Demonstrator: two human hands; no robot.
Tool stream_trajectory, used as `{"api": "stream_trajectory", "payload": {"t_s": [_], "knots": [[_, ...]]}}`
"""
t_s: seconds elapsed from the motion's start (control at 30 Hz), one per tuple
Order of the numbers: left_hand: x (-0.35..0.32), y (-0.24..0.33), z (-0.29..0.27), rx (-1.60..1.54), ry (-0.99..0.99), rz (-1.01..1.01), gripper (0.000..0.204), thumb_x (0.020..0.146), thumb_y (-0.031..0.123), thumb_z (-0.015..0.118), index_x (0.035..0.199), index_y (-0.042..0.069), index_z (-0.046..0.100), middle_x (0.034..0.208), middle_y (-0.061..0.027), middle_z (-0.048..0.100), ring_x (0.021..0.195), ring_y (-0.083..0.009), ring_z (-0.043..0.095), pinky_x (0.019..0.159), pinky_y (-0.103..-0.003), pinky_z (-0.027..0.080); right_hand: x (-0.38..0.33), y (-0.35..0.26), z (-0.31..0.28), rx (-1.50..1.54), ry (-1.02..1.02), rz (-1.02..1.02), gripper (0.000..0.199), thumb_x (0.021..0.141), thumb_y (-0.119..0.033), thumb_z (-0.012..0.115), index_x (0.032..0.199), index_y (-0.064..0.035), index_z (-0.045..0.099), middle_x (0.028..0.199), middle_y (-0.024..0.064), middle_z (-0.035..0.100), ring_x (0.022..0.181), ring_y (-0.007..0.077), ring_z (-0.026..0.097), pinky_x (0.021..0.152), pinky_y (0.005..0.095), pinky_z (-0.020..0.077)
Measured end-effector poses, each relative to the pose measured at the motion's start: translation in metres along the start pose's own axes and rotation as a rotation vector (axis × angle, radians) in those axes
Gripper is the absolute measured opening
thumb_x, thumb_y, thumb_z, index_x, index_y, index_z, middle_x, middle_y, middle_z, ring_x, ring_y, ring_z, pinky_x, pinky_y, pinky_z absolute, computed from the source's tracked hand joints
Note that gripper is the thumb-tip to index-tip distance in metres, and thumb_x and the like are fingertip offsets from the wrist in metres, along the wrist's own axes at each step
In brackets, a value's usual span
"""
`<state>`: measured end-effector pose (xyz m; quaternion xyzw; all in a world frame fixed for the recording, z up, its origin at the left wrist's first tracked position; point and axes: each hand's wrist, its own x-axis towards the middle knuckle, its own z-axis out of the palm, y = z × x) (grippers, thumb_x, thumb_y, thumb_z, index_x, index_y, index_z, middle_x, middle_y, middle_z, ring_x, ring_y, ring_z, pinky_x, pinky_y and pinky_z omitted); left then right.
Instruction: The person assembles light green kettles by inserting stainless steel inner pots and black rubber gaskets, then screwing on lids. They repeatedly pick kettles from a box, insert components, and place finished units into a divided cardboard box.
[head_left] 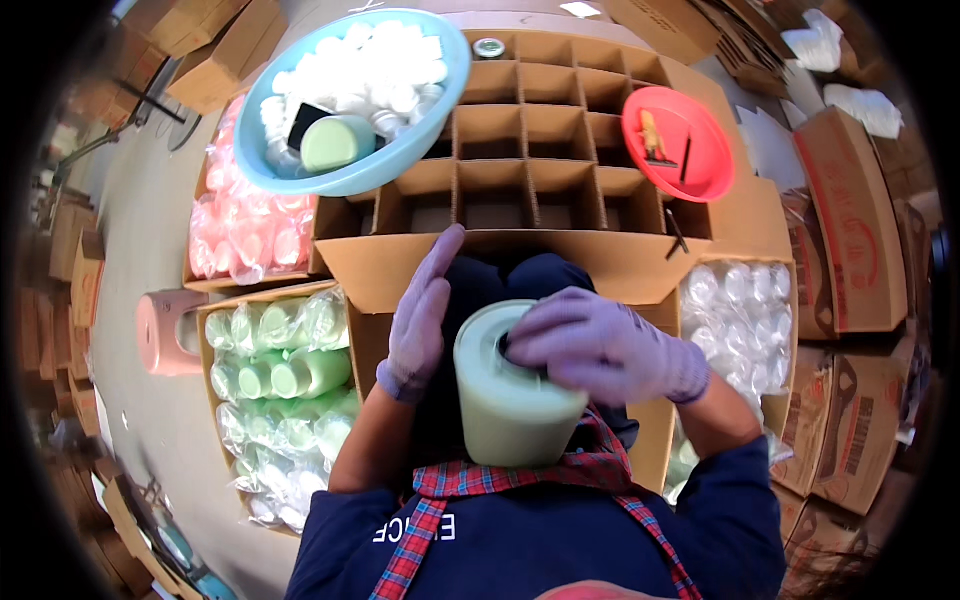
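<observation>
A pale green, rounded plastic container [515, 410] rests on my lap against my apron, its flat ringed face tilted up. My right hand [610, 350], in a lilac knit glove, lies over that face. Its fingers are bent together at the dark round opening [508, 347] in the middle, slightly blurred. Whatever they may pinch there is hidden. My left hand [425, 315], gloved alike, is raised beside the container, apart from it. Its fingers are stretched out, and it holds nothing.
Ahead stands a divided cardboard carton [490, 190]. On it sit a blue basin [455, 95] of white plastic parts and a red bowl [690, 105] with small tools. Boxes of bagged green containers [290, 375], pink ones [250, 225] and clear-wrapped pieces [745, 310] flank me; a pink stool [160, 335] is left.
</observation>
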<state>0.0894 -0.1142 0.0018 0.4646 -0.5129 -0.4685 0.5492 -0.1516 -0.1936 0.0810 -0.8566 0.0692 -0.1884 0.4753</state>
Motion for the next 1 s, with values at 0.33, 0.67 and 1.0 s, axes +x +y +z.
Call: {"api": "stream_trajectory", "payload": {"t_s": [0.33,0.67,1.0], "knots": [[-0.041,0.026,0.055,0.133,-0.336,-0.126,0.023,0.091,0.022,0.056,0.087,0.0,0.061,0.076,-0.0142,0.06,0.067,-0.0258,0.06,0.065,-0.039,0.048,-0.049,-0.111,0.005,-0.668,-0.258,-0.065,0.012,0.083,-0.022,0.063,0.085,-0.0107,0.061,0.08,0.0069,0.063,0.07,0.0267,0.067,0.063,0.0368,0.0546],[-0.106,0.049,0.048,0.175,-0.041,-0.149,0.038,0.081,0.026,0.085,0.082,-0.003,0.06,0.117,-0.0225,0.07,0.096,-0.027,0.071,0.081,-0.034,0.055,-0.077,-0.03,0.003,-0.343,0.235,0.52,0.03,0.095,-0.035,0.065,0.106,-0.007,0.064,0.09,0.0182,0.069,0.084,0.0371,0.069,0.072,0.0448,0.0545],[-0.007,0.006,-0.002,-0.231,-0.685,-0.207,0.056,0.079,0.037,0.083,0.113,-0.005,0.07,0.125,-0.0248,0.067,0.105,-0.0289,0.068,0.095,-0.035,0.05,-0.112,0.17,-0.113,-0.947,0.258,1.423,0.052,0.092,-0.055,0.06,0.108,-0.008,0.075,0.116,0.0153,0.073,0.109,0.0321,0.07,0.091,0.0491,0.0537]]}}
